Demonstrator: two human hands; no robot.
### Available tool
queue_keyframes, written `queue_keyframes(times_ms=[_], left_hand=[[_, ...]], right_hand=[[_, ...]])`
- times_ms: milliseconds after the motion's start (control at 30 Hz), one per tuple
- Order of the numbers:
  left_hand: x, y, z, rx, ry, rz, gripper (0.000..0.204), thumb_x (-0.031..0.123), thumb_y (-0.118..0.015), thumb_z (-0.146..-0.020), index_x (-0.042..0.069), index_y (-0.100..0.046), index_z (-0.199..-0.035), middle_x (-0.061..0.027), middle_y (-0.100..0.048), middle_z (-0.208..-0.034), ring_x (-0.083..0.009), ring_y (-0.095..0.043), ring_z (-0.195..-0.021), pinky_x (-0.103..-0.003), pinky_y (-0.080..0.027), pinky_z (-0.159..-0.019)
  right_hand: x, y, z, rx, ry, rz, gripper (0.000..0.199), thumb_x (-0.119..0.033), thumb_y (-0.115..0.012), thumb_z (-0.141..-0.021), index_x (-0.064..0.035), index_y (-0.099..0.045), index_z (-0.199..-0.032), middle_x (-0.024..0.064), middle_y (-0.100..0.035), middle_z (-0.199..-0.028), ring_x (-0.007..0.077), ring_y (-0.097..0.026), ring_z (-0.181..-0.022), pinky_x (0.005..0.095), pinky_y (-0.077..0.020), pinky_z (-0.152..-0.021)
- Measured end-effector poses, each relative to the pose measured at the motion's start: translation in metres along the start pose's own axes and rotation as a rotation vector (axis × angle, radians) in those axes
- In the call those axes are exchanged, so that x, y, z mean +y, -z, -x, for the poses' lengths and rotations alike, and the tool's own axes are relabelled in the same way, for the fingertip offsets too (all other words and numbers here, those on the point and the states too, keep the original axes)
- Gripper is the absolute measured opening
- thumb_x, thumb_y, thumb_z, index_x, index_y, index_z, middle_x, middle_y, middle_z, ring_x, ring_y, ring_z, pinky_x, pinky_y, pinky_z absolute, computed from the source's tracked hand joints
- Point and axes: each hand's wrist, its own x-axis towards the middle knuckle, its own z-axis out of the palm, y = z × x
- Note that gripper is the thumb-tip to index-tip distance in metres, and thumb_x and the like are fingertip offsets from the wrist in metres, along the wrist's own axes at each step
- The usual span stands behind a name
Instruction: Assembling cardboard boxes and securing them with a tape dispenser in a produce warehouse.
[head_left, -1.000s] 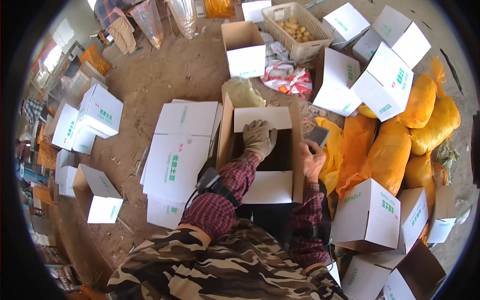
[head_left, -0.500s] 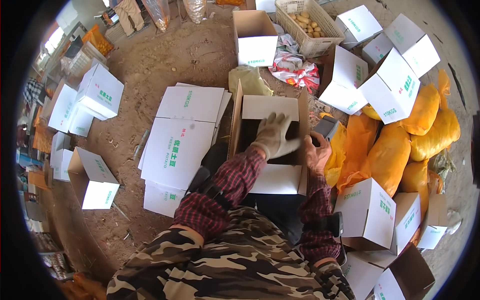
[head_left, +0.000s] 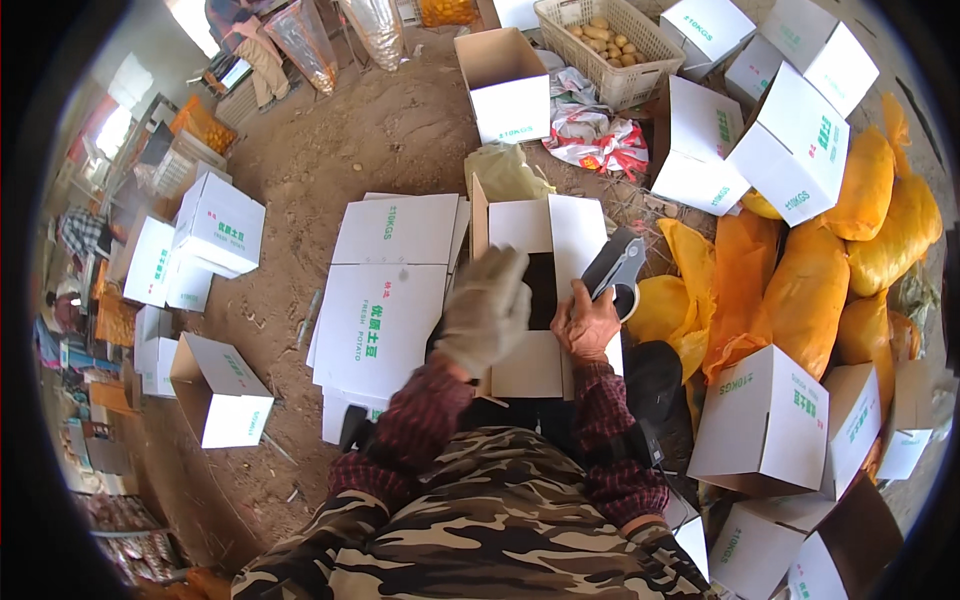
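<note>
In front of me stands a white carton [head_left: 520,227], its two end flaps folded in and its long right flap [head_left: 578,240] lying over them. The left flap [head_left: 480,215] stands up, brown side showing. A dark gap shows between the flaps. My left hand [head_left: 487,312], in a pale work glove and blurred, is over the carton's left side with fingers stretched out, holding nothing visible. My bare right hand [head_left: 588,322] grips a grey tape dispenser [head_left: 615,268] with a roll of tape, above the carton's right edge.
Flat stacked cartons [head_left: 390,310] lie left of the carton. Open white boxes [head_left: 760,420] and orange sacks [head_left: 812,285] crowd the right. Beyond, a beige crate [head_left: 610,75] holds potatoes beside a red-and-white plastic bag [head_left: 597,140]. More boxes [head_left: 222,390] stand on the dirt floor at left.
The carton's right flap has come down over the end flaps. My right hand has taken hold of the tape dispenser. My left hand has moved left, out from over the carton's opening.
</note>
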Motion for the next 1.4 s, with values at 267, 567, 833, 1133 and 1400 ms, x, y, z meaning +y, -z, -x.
queue_keyframes(times_ms=[267,567,833,1133,1400], left_hand=[[-0.210,-0.081,-0.095,0.110,0.284,0.311,0.049,0.036,-0.046,-0.115,-0.001,-0.060,-0.145,-0.0212,-0.066,-0.144,-0.0293,-0.063,-0.132,-0.037,-0.048,-0.113],[-0.184,-0.177,-0.113,-0.403,0.124,-0.067,0.059,0.059,-0.058,-0.100,0.007,-0.066,-0.127,-0.0192,-0.076,-0.111,-0.0389,-0.072,-0.110,-0.052,-0.053,-0.096],[-0.150,-0.139,-0.096,-0.548,0.228,-0.077,0.085,0.071,-0.060,-0.092,0.007,-0.058,-0.148,-0.0221,-0.071,-0.134,-0.0408,-0.066,-0.125,-0.048,-0.050,-0.108],[-0.136,-0.155,-0.042,-0.250,0.350,-0.424,0.092,0.071,-0.053,-0.096,0.000,-0.051,-0.153,-0.0275,-0.066,-0.135,-0.0432,-0.061,-0.126,-0.056,-0.043,-0.111],[-0.108,-0.067,-0.027,-0.075,0.187,0.191,0.051,0.038,-0.066,-0.102,-0.001,-0.065,-0.134,-0.0241,-0.075,-0.118,-0.0394,-0.074,-0.104,-0.043,-0.059,-0.091]], right_hand=[[0.015,-0.001,0.007,0.011,0.060,-0.021,0.045,-0.007,-0.064,-0.083,-0.0205,-0.074,-0.124,0.0217,-0.064,-0.096,0.0409,-0.066,-0.068,0.0455,-0.0553,-0.063],[0.012,-0.001,0.001,0.057,0.112,-0.154,0.037,-0.015,-0.064,-0.082,-0.0194,-0.077,-0.116,0.0224,-0.068,-0.097,0.0417,-0.069,-0.073,0.0467,-0.0576,-0.066],[0.031,0.056,-0.043,-0.247,-0.177,-0.691,0.027,-0.004,-0.052,-0.087,-0.0024,-0.076,-0.098,0.0147,-0.073,-0.082,0.0241,-0.070,-0.069,0.0357,-0.0555,-0.068],[-0.015,0.072,0.006,-0.635,-0.388,-1.159,0.019,0.003,-0.047,-0.084,0.0064,-0.066,-0.084,0.0161,-0.070,-0.077,0.0252,-0.072,-0.073,0.0335,-0.0571,-0.075],[0.001,0.065,0.047,-0.534,-0.442,-1.288,0.036,-0.012,-0.046,-0.086,0.0046,-0.067,-0.110,0.0178,-0.072,-0.088,0.0247,-0.070,-0.072,0.0357,-0.0589,-0.073]])
